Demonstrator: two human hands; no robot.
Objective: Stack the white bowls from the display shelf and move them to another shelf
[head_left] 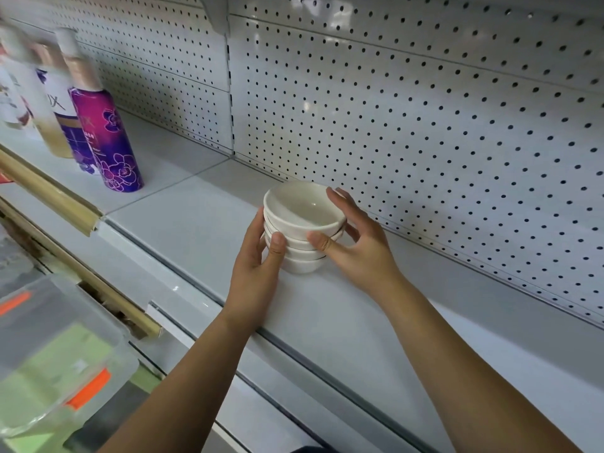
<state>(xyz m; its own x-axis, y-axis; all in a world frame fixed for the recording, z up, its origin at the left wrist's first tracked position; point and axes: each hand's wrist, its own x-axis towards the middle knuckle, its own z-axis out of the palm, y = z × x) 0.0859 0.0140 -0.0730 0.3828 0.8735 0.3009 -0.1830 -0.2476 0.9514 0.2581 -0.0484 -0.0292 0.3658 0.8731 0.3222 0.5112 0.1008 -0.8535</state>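
A stack of several small white bowls (302, 223) stands on the grey shelf (202, 223), near the pegboard back wall. My left hand (258, 263) holds the stack's left side, its thumb pressed on the lower bowls. My right hand (356, 243) holds the right side: its thumb lies on the front of the upper bowls and its fingers curl round the back of the rim. The bottom bowl appears to rest on the shelf surface.
A purple flowered bottle (111, 138) and other toiletry bottles (49, 103) stand at the left of the shelf. The white pegboard (425, 109) backs it. Clear plastic boxes (55, 348) with orange tabs sit lower left. A gold price rail (49, 194) edges the left shelf.
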